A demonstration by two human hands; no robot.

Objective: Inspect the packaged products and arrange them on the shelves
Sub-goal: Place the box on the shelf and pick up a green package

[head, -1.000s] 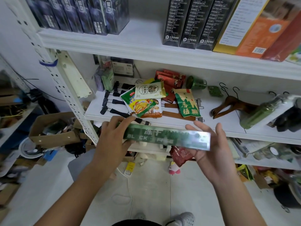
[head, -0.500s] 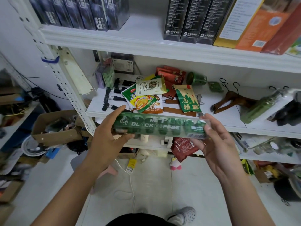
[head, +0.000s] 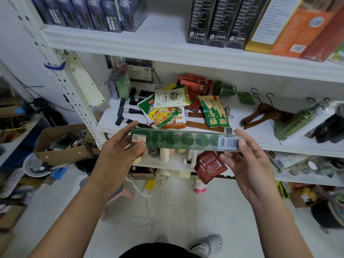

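Observation:
I hold a long green coffee box (head: 186, 140) level in front of the middle shelf (head: 260, 135). Its back faces me, with a barcode at the right end and a small label at the left. My left hand (head: 119, 155) grips the left end, thumb on the front and fingers over the top. My right hand (head: 245, 161) pinches the right end by the barcode. On the shelf behind lie several snack pouches (head: 167, 112), a green pouch (head: 214, 113) and red packets (head: 195, 84).
Wooden hangers (head: 266, 114), a green can (head: 224, 88) and a green bottle (head: 297, 121) lie on the same shelf. Dark boxes (head: 216, 21) and an orange box (head: 297, 27) stand on the upper shelf. A cardboard box (head: 61, 144) sits on the floor at left. A red packet (head: 210, 164) hangs below.
The box has been turned over: the front with its printed name faced me before, now the back with the barcode does. Both hands have kept hold of its ends.

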